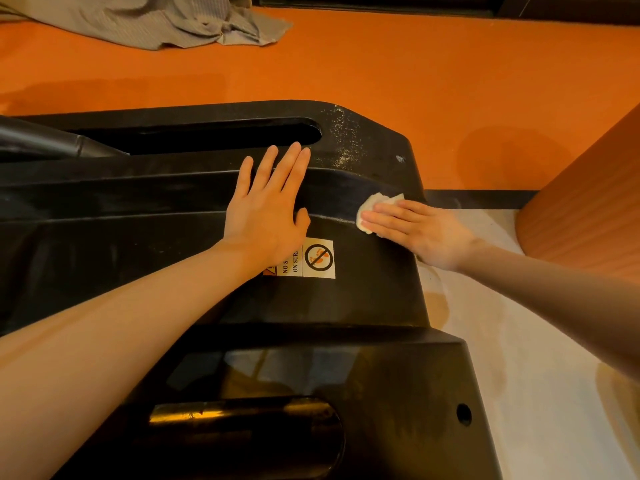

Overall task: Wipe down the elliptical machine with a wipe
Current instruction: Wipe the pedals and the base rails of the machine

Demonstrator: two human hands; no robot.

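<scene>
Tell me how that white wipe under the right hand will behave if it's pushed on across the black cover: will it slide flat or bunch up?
The wipe looks soft and crumpled, so it probably bunches rather than slides flat. The right hand presses it with straight fingers, which likely keeps it moving along. It seems very light, and the elliptical cover looks smooth, so drag should be low.

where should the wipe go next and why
Probably slide the right hand and its wipe up toward the pale dust speckles near the slot's end; that patch of the black cover looks unwiped, while the left hand braces flat.
</scene>
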